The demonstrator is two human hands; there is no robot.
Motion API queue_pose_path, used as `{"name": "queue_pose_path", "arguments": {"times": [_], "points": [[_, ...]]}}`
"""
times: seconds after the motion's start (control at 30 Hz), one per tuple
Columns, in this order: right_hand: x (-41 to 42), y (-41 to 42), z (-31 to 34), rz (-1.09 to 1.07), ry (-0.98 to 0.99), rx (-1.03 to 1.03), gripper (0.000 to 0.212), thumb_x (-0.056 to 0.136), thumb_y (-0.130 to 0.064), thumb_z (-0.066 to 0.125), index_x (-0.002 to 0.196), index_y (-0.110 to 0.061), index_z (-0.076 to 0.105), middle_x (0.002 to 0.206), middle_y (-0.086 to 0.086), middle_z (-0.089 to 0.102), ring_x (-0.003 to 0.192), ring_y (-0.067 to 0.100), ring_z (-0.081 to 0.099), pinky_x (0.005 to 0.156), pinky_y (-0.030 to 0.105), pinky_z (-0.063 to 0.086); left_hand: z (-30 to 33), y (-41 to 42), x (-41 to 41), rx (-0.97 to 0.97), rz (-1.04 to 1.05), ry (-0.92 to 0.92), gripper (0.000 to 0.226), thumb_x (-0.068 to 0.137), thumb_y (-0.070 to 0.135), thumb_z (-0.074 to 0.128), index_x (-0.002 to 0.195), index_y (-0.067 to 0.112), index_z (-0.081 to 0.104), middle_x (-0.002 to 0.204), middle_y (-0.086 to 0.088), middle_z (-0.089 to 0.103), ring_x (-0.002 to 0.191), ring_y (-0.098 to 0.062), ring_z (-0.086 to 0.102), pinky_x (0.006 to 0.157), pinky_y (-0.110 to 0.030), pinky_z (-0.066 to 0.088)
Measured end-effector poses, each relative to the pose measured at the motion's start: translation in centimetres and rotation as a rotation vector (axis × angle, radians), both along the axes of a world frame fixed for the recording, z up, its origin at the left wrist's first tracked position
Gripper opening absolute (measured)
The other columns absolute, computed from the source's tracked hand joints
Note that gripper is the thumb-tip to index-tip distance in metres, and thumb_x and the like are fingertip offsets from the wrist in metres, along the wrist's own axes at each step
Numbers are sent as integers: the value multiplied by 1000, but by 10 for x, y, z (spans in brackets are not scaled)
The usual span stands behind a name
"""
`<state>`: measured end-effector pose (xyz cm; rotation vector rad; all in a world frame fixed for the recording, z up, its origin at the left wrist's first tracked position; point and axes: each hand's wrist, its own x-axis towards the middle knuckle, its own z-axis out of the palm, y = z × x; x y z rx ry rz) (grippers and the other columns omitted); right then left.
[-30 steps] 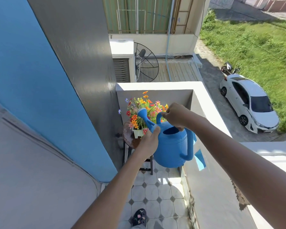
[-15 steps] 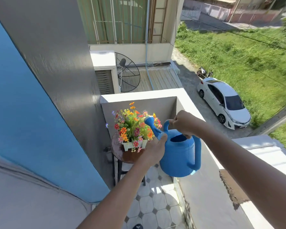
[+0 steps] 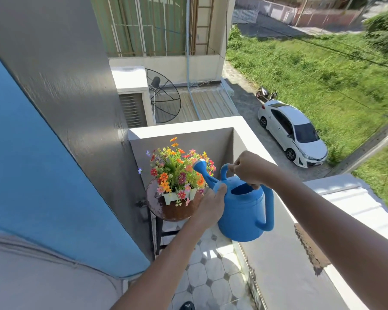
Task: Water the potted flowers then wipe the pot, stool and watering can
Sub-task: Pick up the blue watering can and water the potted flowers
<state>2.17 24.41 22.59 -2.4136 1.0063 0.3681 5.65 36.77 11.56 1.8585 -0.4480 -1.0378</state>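
On the tiled balcony floor (image 3: 213,269), your right hand (image 3: 249,170) grips the blue watering can (image 3: 242,211) by its top handle while your left hand (image 3: 211,204) cups its spout base, the potted flowers (image 3: 177,173) at ten o'clock on the stool (image 3: 164,211).

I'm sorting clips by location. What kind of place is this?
Most likely a small upper-floor house balcony: a tiled floor hemmed in by a low parapet wall, with a white car parked on the lane far below.

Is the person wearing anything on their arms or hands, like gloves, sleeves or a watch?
Nothing shows. Both forearms are bare as far as the picture reaches, with no sleeve in sight. The left hand and the right hand have no gloves, and no watch, bracelet or ring is visible on the sides facing the camera.
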Motion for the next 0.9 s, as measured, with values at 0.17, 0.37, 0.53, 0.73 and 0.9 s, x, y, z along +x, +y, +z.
{"name": "queue_pose_path", "arguments": {"times": [0.17, 0.37, 0.53, 0.73, 0.9], "points": [[14, 12, -5, 55, -44, 14, 43, 100, -36, 45, 96, 3, 62, 61, 5, 53, 46, 15, 50, 43, 25, 42, -2, 16, 12, -15, 64, 6, 69, 90, 71, 25, 121, 15, 51, 111, -12, 63, 101, -22, 61, 84, -40, 46], [29, 24, -6, 68, -106, 54, 42, 100, -33, 46, 100, 5, 63, 61, 6, 53, 46, 17, 50, 43, 25, 42, -6, 29, 31, 0, 104, -2, 72, 87, 72, 26, 125, 15, 48, 107, -6, 63, 97, -19, 61, 83, -42, 48], [27, 24, -19, 13, -173, 218, 42, 102, -35, 46, 101, 2, 66, 67, 14, 58, 40, 20, 46, 42, 24, 42, -10, 34, 34, -27, 114, -36, 47, 99, 57, 31, 117, 16, 44, 100, -3, 59, 90, -18, 59, 70, -34, 44], [4, 16, -36, -116, -369, 466, 31, 101, -28, 47, 92, -1, 56, 62, 5, 35, 45, 16, 29, 44, 25, 29, -17, 26, 37, -67, 58, -129, 41, 100, 53, 36, 124, 21, 45, 114, -4, 60, 99, -17, 60, 79, -37, 49], [-19, 3, -53, -244, -539, 606, 22, 101, -26, 49, 84, -11, 47, 58, 1, 33, 44, 13, 26, 44, 25, 24, -24, 3, 38, -91, -13, -169, 43, 100, 52, 38, 132, 24, 44, 118, -2, 61, 102, -17, 61, 75, -33, 46]]}}
